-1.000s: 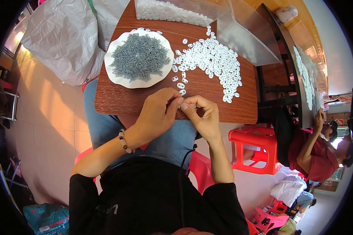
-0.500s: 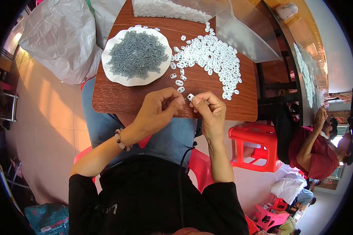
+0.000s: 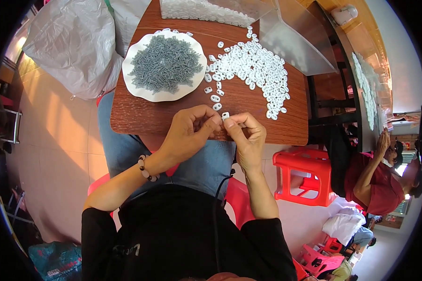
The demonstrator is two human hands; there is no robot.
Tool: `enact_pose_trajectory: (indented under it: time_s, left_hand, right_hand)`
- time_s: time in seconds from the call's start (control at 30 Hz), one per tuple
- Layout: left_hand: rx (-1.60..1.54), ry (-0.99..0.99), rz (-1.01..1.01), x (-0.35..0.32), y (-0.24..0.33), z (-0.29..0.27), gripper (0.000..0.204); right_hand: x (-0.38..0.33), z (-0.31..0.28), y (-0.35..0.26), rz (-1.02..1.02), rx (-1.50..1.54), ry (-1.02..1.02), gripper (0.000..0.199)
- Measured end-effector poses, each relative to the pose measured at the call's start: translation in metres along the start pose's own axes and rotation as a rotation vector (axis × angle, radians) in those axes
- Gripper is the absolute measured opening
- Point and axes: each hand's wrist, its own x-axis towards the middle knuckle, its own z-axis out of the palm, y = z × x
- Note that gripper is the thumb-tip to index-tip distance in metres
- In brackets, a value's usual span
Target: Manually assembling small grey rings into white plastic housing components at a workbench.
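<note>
My left hand (image 3: 188, 133) and my right hand (image 3: 245, 138) meet over the near edge of a brown wooden board (image 3: 140, 114) resting on my lap. Between the fingertips of both hands is one small white plastic piece (image 3: 225, 115). A loose heap of the same white pieces (image 3: 255, 70) lies on the board just beyond my right hand. A white plate (image 3: 131, 86) heaped with small grey screws (image 3: 164, 63) sits beyond my left hand.
A clear plastic bag of white pieces (image 3: 206, 9) lies at the board's far edge. A large white sack (image 3: 75, 42) stands on the floor at left. A red plastic stool (image 3: 302, 175) is at right, and beyond it sits a person in a red shirt (image 3: 377, 182).
Both hands stay together at the board's near edge. The white piece now shows between the fingertips, lifted slightly.
</note>
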Motion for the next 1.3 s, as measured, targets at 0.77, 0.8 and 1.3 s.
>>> enact_pose_trajectory:
  time_s: [0.77, 0.8, 1.3]
  left_hand:
    - [0.314, -0.093, 0.102, 0.001, 0.003, -0.008, 0.010]
    - [0.314, -0.093, 0.101, 0.001, 0.003, -0.008, 0.010]
    - [0.296, -0.092, 0.058, 0.002, 0.003, -0.008, 0.010]
  right_hand:
    - [-0.001, -0.012, -0.006, -0.081, -0.190, -0.059, 0.009]
    - [-0.001, -0.013, -0.005, -0.101, -0.216, -0.059, 0.009]
    - [-0.003, -0.011, -0.012, -0.115, -0.238, -0.037, 0.008]
